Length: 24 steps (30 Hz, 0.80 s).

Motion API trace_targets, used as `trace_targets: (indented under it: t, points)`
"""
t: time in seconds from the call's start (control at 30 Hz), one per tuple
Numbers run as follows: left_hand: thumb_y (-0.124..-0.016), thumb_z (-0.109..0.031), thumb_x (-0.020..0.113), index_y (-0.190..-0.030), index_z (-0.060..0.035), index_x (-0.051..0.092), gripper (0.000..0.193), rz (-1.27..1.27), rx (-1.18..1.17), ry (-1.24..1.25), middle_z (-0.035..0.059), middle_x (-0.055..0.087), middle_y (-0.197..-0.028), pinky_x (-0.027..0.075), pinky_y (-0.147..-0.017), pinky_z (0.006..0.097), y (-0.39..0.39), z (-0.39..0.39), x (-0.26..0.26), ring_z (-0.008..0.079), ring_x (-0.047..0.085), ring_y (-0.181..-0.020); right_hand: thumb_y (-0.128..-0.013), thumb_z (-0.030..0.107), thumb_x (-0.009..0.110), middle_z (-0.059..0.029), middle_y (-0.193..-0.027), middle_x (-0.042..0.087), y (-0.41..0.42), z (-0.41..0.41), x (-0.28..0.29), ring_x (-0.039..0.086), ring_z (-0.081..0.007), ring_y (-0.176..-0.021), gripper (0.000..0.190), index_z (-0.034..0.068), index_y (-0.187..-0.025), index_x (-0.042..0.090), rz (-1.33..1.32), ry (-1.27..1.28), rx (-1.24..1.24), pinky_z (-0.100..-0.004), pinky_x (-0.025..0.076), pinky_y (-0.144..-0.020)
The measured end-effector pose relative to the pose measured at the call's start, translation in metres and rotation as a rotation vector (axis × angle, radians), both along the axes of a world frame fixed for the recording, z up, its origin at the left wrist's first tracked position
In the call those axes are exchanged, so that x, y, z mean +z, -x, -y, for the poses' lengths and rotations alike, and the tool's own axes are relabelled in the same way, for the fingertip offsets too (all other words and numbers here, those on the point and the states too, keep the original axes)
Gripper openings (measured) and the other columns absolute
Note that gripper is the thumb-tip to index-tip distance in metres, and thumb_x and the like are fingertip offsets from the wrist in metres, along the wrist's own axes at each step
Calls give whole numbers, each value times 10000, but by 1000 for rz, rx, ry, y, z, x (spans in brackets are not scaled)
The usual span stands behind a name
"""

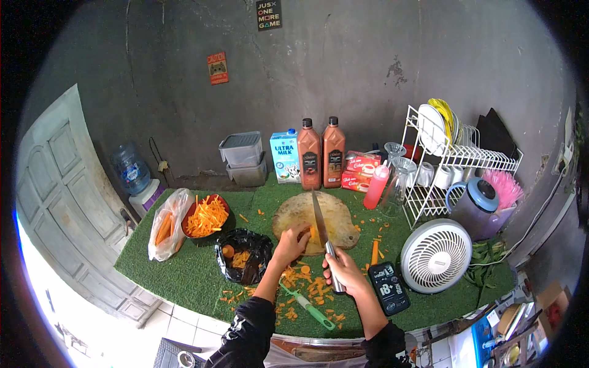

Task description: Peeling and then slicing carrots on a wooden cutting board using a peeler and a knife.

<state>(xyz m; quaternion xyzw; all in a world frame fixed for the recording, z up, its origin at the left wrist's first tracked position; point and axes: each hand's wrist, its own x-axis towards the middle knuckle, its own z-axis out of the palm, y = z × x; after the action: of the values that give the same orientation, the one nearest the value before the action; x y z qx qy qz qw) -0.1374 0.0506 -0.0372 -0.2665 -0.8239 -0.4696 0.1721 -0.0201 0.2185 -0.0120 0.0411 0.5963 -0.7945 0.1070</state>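
A round wooden cutting board (294, 207) lies on the green turf-covered table. On its front part my left hand (293, 243) steadies a piece of carrot (313, 231) with the fingertips. My right hand (344, 271) grips the handle of a kitchen knife (320, 221), whose blade points away from me over the board, just right of the carrot. Carrot peelings (317, 289) are strewn in front of the board, around a green-handled peeler (313, 310). To the left stand a black plastic bag (223, 267) holding carrot scraps and a bowl of carrot sticks (209, 218).
A clear bag of carrots (168, 225) is at the left. A phone (389, 288) and a white fan (436, 255) stand right of my right hand. Behind the board are a milk carton (285, 158), two brown bottles (308, 156) and a pink squeeze bottle (375, 189). A dish rack (421, 202) stands back right.
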Motion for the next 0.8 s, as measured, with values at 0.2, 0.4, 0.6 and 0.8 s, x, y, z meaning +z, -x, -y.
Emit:
trace_targets:
  t: [0.2,0.4,0.6,0.8]
  points:
    - [-807,-78,634,-1088,43,618,306,47,-64,80,244,605,-1120,465,-898,421,-1,2,4,396,576,-1051,-976,283,517,3,-753,425,3,8,-6,441,-83,-533,249,89,-1044,376,46,-75,-41,-258,406,-443]
    - [-847,-38,533,-1119,38,590,289,-120,-83,100,225,600,-1149,478,-881,421,15,9,-5,413,589,-1016,-979,294,508,4,-741,423,12,14,-1,438,-82,-528,255,88,-1034,368,65,-53,-28,-262,400,-435]
    - [-832,-96,596,-1115,45,595,316,-111,31,131,230,597,-1101,452,-888,432,11,2,-11,412,553,-1014,-980,296,505,2,-743,421,12,11,-4,434,-84,-524,271,87,-1060,353,86,-44,-25,-264,399,-432]
    - [-817,-125,629,-1124,42,599,351,-57,48,113,230,590,-1119,433,-921,431,5,-1,-6,403,524,-1046,-991,268,480,-8,-747,431,11,10,-5,439,-92,-522,226,89,-1031,349,105,-46,-26,-272,408,-433]
